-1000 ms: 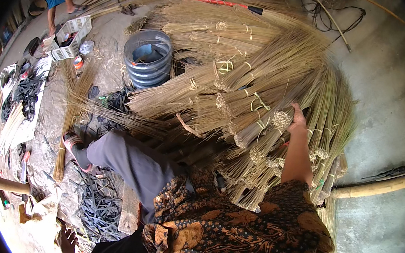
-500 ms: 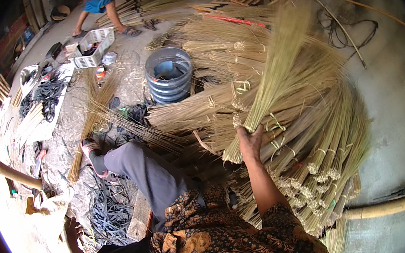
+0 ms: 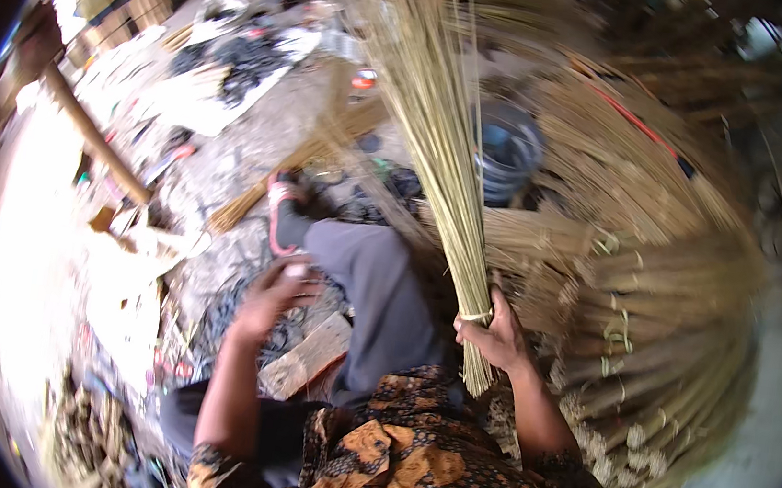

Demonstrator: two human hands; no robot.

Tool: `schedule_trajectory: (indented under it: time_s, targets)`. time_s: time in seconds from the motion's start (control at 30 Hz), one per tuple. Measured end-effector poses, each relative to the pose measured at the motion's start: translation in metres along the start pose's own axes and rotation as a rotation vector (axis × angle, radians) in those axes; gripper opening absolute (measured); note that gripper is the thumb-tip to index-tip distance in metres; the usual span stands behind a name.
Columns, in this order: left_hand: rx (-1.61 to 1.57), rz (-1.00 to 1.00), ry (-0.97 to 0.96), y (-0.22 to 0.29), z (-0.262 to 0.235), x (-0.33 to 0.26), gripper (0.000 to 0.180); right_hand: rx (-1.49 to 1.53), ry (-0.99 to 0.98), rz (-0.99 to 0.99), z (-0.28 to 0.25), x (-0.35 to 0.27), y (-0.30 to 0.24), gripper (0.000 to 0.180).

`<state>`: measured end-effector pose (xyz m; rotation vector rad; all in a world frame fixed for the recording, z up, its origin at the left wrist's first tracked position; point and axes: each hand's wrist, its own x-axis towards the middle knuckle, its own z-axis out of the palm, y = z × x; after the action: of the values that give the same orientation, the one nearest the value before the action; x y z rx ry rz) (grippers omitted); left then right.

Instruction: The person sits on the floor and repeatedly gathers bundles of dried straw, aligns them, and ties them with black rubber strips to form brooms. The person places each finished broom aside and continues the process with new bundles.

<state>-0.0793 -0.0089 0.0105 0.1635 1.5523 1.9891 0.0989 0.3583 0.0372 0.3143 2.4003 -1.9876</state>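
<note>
Now the broom bundle [image 3: 440, 153] of thin pale sticks is standing nearly upright, gripped near its tied lower end by the right hand [image 3: 494, 331], whose fingers are closing fully around it just below a light binding band. The cut stub ends are poking out beneath that hand, over the patterned shirt [image 3: 442, 472]. The brush end is fanning upward and slightly leftward, away from the hand, toward the top edge of the view.

Half a second ago the same bundle was being held out over the heap on the right, leaning away from the body; it is now being drawn in closer and turned more upright, in front of the grey-trousered knee [image 3: 377, 281]. The view is also swinging left, so more of the littered floor is showing.

The left hand [image 3: 274, 293] is hanging loosely curled beside the knee, holding nothing that can be made out, just above a flat wooden block [image 3: 306, 355] on the floor.

To the right of the gripping hand, a big pile of tied bundles [image 3: 654, 303] is crowding in, touching or nearly touching the forearm. Beyond the hand, behind the sticks, a grey-blue bucket [image 3: 509, 156] is sitting. Open room is lying mostly to the left of the hands, across bare concrete floor [image 3: 227, 158] scattered with scraps.
</note>
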Motion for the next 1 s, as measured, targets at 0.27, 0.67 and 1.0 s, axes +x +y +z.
schedule_trajectory:
  time_s: [0.27, 0.67, 1.0]
  targets:
    - [-0.671, 0.232, 0.430, -0.002, 0.095, 0.034, 0.022, -0.471, -0.352, -0.122, 0.113, 0.039, -0.026, 0.053]
    - [-0.450, 0.421, 0.643, 0.068, 0.014, -0.005, 0.038, -0.412, -0.667, -0.082, 0.160, 0.059, -0.055, 0.065]
    - [-0.420, 0.400, 0.524, 0.102, 0.047, -0.017, 0.040, -0.061, -0.667, -0.255, 0.212, 0.114, -0.118, 0.036]
